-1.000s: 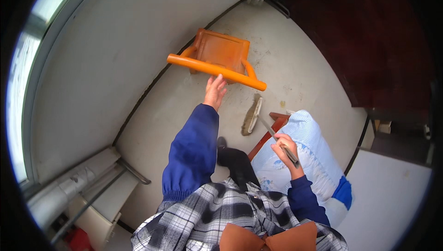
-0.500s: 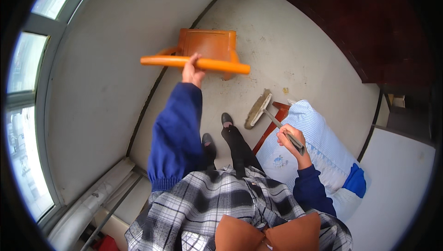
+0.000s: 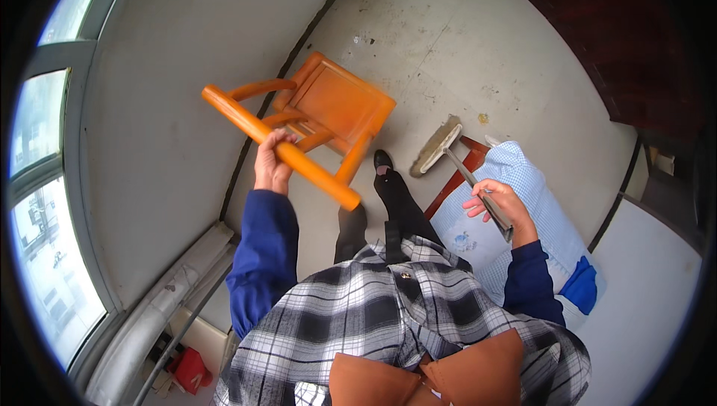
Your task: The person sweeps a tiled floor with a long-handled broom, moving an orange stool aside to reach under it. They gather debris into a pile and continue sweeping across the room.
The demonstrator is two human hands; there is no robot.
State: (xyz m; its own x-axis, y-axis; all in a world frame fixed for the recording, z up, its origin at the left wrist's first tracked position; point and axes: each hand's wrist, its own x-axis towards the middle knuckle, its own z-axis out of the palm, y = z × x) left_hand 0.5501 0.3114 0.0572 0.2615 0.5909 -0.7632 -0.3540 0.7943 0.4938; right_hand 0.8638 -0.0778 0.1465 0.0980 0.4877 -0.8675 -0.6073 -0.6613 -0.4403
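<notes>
My left hand (image 3: 274,161) is wrapped round the top rail of an orange wooden chair (image 3: 343,103). The chair stands at an angle in front of me, its seat beyond the rail and its back nearest me. On the right, my right hand (image 3: 502,204) holds the grey handle of a broom (image 3: 439,144) loosely, with some fingers lifted off it. The broom's wide head, white with dusty bristles, points away from me near the floor.
A blue-and-white checked cloth bundle (image 3: 523,189) lies at my right on reddish wooden furniture (image 3: 457,178). Left are a wall (image 3: 179,107) and windows (image 3: 45,129), with pipes (image 3: 172,286) below. A dark red cabinet (image 3: 582,25) stands far right. Stains mark the pale floor (image 3: 426,40).
My left hand has pulled the chair nearer and turned it, so its top rail now slants down to the right. The fingers of my right hand have loosened on the broom handle.
</notes>
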